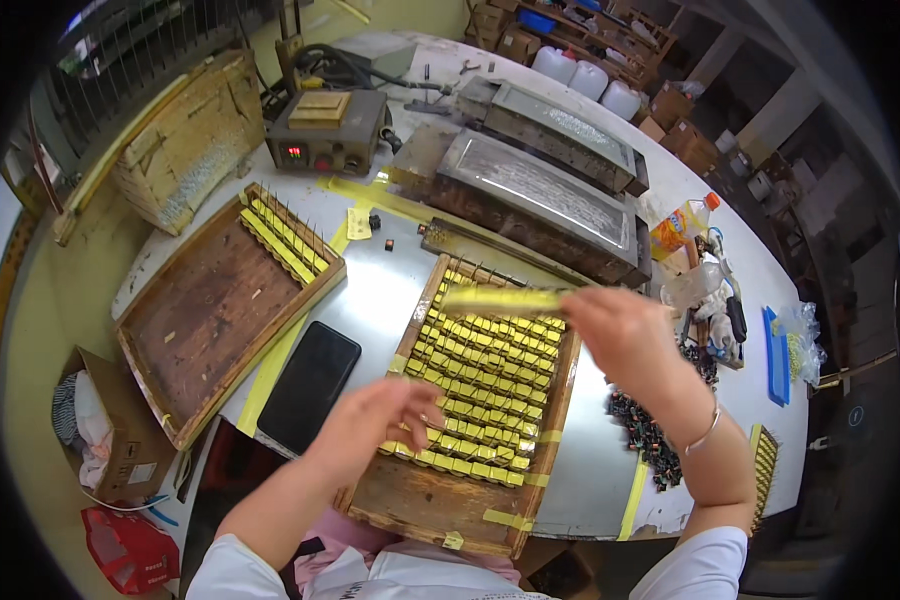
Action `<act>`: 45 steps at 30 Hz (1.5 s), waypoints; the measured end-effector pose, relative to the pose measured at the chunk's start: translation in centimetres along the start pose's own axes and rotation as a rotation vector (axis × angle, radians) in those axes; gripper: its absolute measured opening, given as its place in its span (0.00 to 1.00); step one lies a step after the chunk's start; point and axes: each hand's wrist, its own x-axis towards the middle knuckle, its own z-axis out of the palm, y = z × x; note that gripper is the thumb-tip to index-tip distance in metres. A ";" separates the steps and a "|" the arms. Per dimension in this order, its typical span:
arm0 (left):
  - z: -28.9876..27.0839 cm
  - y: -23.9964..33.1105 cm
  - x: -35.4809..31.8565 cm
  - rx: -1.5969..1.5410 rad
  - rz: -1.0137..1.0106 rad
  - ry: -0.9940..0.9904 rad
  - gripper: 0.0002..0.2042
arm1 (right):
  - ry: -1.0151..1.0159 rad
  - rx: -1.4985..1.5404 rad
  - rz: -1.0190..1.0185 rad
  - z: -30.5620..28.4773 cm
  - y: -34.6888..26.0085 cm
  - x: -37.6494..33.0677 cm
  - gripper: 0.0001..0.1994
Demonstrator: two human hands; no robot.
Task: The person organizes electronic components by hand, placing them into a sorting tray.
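Observation:
My right hand (625, 335) pinches one end of a yellow strip (500, 299), which reaches leftward above the far part of a wooden tray (420, 494). Motion blurs the strip, so its separate pieces cannot be made out. Rows of small yellow-wrapped parts (480, 411) fill most of this tray, with thin dark pins sticking up at its far edge. My left hand (390, 410) hovers at the tray's left side, over the near rows. Its fingers are loosely bent and apart, with nothing seen between them.
Left lies a black phone (310, 385) beside another wooden tray (210, 330) holding a few yellow rows (285, 240). Beyond stand a control box (328, 130) and solder pots (540, 190). A bottle (684, 225) and a pile of small black parts (650, 430) are at right.

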 end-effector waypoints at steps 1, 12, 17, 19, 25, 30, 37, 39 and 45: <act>0.5 1.0 0.9 -0.134 -0.093 0.015 0.19 | -0.014 -0.048 -0.042 -0.9 -0.9 -0.9 0.08; 8.3 2.6 5.0 -0.284 -0.235 -0.125 0.19 | 0.132 -0.312 -0.186 -5.6 0.8 -7.7 0.15; 8.7 3.0 9.7 0.063 -0.122 -0.212 0.15 | 0.033 -0.151 -0.028 -6.4 3.7 -10.0 0.16; 8.7 3.3 11.9 0.111 -0.102 -0.229 0.15 | 0.135 -0.096 0.057 -7.0 6.7 -11.2 0.17; 9.9 4.9 18.2 0.320 0.016 -0.283 0.13 | 0.088 0.328 0.817 -6.1 16.0 -13.2 0.12; 9.6 5.5 25.2 0.525 0.003 -0.317 0.13 | -0.125 1.040 1.010 -3.0 20.8 -15.3 0.13; 10.0 8.3 36.6 1.056 0.389 -0.147 0.11 | 0.022 0.546 0.909 1.1 28.9 -12.3 0.12; 10.0 9.1 39.9 1.389 0.552 0.040 0.11 | 0.080 0.393 0.875 3.2 31.5 -11.4 0.13; 10.2 8.1 44.8 1.692 0.750 0.335 0.13 | 0.147 0.039 0.835 5.9 34.2 -8.4 0.16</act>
